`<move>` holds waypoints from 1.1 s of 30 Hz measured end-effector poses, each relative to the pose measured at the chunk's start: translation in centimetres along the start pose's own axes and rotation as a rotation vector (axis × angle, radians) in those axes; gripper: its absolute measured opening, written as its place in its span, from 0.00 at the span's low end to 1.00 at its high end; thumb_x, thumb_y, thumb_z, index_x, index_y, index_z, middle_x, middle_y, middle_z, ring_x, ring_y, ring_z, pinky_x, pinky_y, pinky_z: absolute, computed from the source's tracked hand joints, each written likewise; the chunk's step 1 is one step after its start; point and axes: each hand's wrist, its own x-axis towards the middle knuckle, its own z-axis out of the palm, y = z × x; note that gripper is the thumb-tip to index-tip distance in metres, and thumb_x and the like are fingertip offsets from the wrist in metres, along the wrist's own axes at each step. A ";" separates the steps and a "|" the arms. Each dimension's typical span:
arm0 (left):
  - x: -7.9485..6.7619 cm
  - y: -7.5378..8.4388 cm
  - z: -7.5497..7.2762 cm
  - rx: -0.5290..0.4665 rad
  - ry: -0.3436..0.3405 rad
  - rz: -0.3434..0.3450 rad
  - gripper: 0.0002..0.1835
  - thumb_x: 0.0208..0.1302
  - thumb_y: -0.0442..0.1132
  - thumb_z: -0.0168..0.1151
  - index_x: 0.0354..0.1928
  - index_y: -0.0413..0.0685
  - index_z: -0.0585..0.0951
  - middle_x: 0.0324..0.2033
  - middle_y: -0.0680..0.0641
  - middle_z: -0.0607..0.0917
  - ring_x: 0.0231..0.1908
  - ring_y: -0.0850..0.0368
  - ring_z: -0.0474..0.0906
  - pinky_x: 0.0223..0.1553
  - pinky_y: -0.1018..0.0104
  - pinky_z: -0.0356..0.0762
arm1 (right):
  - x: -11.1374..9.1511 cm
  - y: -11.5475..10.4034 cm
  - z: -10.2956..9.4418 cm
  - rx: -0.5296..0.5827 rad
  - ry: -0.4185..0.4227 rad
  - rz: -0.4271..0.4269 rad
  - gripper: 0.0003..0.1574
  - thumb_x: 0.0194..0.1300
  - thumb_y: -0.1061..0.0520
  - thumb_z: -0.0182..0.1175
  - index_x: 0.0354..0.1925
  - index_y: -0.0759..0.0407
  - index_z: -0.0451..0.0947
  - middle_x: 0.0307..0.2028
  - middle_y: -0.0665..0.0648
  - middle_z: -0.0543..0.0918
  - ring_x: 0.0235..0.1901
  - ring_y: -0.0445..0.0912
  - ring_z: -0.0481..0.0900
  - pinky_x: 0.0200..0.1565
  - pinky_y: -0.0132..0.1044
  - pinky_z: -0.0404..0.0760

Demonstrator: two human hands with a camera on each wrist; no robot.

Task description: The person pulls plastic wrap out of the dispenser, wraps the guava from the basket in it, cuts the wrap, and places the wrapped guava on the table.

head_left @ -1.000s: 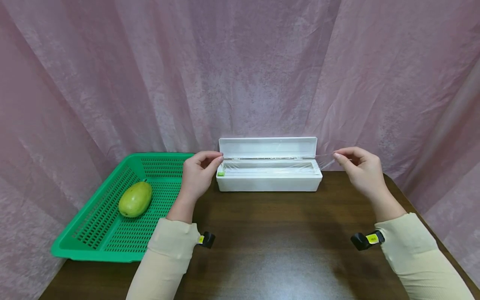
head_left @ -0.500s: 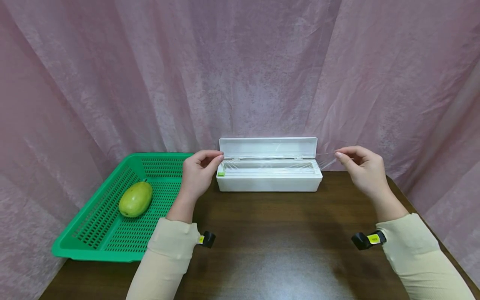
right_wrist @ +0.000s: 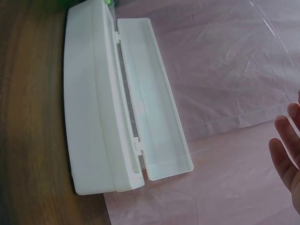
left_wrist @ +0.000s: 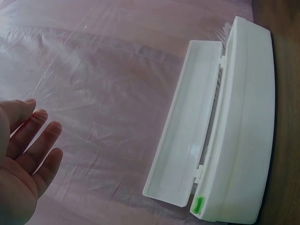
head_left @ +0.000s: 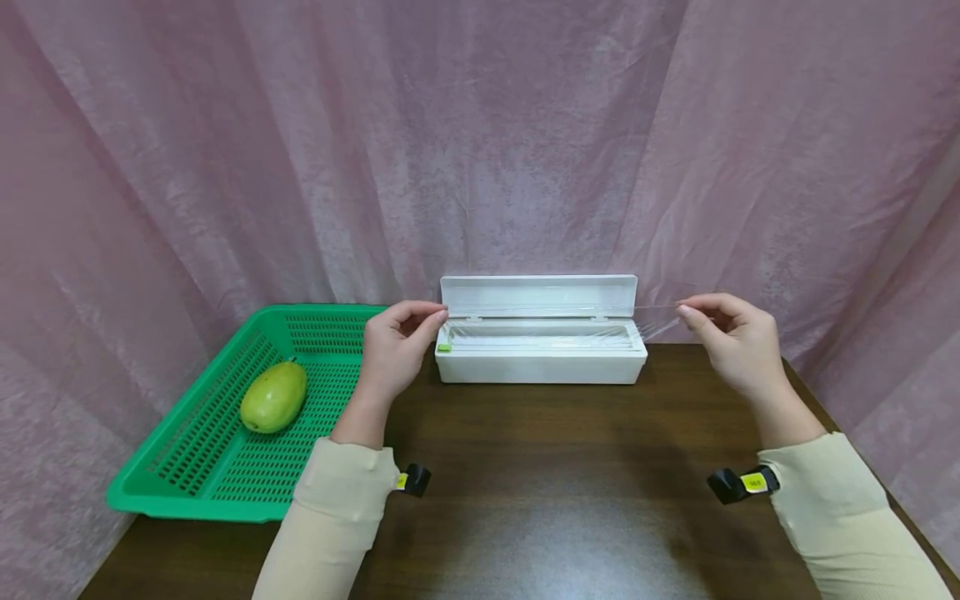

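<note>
A white cling film dispenser box (head_left: 540,369) stands at the back of the table, its hinged lid (head_left: 540,293) raised. Clear cling film (head_left: 540,332) comes up out of it and spans between both hands. My left hand (head_left: 396,350) pinches one corner of the film between thumb and forefinger, left of the box. On the other side my right hand (head_left: 735,343) pinches the opposite corner. The left wrist view shows the film's thin edge running taut from the left fingertips. In the right wrist view the right hand (right_wrist: 288,150) is partly cut off. A green slider (left_wrist: 198,205) sits at the box's left end.
A green perforated basket (head_left: 187,507) stands at the left, partly behind the left forearm. Inside it lies a green-yellow papaya-like fruit (head_left: 274,397). A pink curtain (head_left: 480,150) hangs right behind the box. The dark wooden table (head_left: 555,467) stretches between the forearms.
My right hand has shifted slightly right with its film corner, and the film stretches a little wider. The left hand keeps its place. The box looks nearly unmoved; the view has shifted slightly.
</note>
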 end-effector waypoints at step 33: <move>-0.1 1.0 -0.3 0.005 0.015 0.077 0.06 0.58 0.32 0.66 0.36 0.36 0.85 0.34 0.37 0.86 0.31 0.69 0.80 0.34 0.77 0.77 | 0.4 -0.9 -0.3 0.054 0.034 -0.048 0.08 0.56 0.73 0.63 0.36 0.78 0.79 0.29 0.31 0.82 0.26 0.27 0.78 0.30 0.17 0.73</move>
